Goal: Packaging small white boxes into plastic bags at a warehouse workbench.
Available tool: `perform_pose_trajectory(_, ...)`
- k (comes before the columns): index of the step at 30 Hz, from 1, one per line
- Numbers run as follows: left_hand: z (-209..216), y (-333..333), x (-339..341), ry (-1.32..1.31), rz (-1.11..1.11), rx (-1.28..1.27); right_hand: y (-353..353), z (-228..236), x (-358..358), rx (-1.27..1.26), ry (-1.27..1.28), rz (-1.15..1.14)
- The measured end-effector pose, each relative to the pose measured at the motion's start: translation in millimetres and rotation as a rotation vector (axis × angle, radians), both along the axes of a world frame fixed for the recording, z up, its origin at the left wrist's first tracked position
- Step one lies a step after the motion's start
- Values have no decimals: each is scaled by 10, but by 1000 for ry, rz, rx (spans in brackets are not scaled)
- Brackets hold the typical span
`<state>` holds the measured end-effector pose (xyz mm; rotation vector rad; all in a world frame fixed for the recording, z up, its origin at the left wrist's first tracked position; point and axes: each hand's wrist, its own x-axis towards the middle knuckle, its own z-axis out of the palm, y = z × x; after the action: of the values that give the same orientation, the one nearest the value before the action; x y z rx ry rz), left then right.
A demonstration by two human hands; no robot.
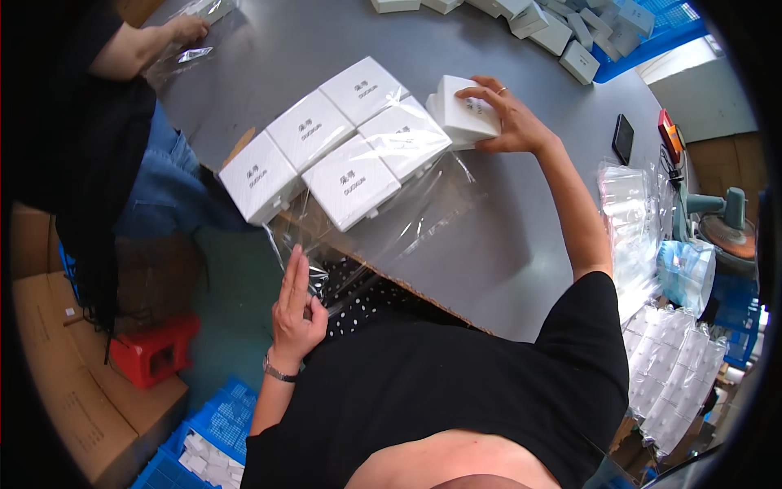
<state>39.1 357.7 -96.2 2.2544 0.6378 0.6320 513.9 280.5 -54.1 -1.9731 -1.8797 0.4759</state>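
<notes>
Several small white boxes (312, 126) with printed lids stand in two rows on the table, with clear plastic film (432, 213) over and around part of them. To the right of this group, my right hand (517, 122) grips another white box (464, 112), fingers over its top and thumb at its near side. More white shows behind that box, partly hidden. My left hand (297, 322) is at the table's near left edge, fingers stretched upward beside the loose film hanging from the boxes. Whether its thumb touches the film is hard to make out.
At left, a co-worker's hand (189, 29) holds a film-wrapped item. A blue crate (652, 50) with white boxes sits far right. A phone (623, 138), clear bags (627, 216) and a small fan (727, 232) lie right. A red stool (155, 352) stands lower left.
</notes>
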Motion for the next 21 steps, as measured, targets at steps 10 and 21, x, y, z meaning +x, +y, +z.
perform_pose_trajectory(10, 129, -97, 167, -184, -23, -24, -1105, -120, -837, 279, -124, -430)
perform_pose_trajectory(21, 245, -187, 172, -242, -199, -86, -553, -23, -2481, 389, 563, -5)
